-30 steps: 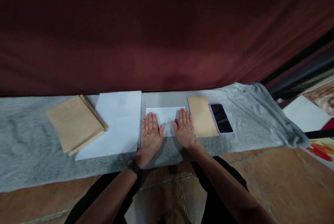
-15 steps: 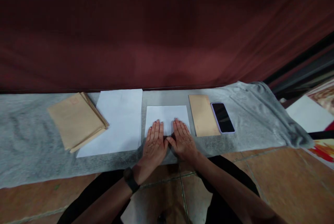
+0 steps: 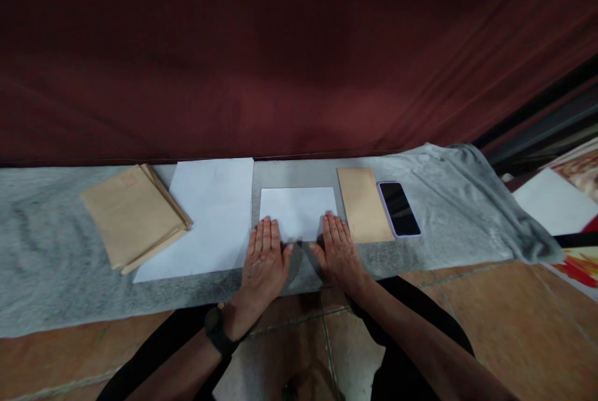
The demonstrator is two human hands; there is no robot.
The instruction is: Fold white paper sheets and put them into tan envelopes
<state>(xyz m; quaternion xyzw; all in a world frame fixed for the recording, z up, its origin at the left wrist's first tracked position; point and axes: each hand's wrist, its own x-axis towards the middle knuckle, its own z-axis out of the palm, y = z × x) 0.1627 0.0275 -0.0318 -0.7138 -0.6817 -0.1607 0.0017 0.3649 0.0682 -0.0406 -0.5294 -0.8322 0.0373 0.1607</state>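
Note:
A folded sheet of white paper [image 3: 299, 211] lies flat on the grey cloth in front of me, its long side running left to right. My left hand [image 3: 266, 258] rests flat over its near left corner, fingers stretched forward and thumb out to the side. Over the near right corner lies my right hand [image 3: 339, 251], also flat, fingertips on the paper. Both palms face down, and neither hand grips anything. The corners beneath the hands are hidden. Just right of my right hand is a single brown envelope [image 3: 367, 205].
White sheets [image 3: 215, 214] lie to the left, partly under a stack of brown envelopes [image 3: 135, 214]. A phone [image 3: 399, 209] in a light purple case sits beside the single envelope. The grey cloth [image 3: 448, 202] covers a narrow surface before a dark red curtain [image 3: 299, 108].
My hands have slid apart along the paper's near edge, the left one leftward and the right one rightward. Their thumbs, close together before, are now separated, with more paper showing between them.

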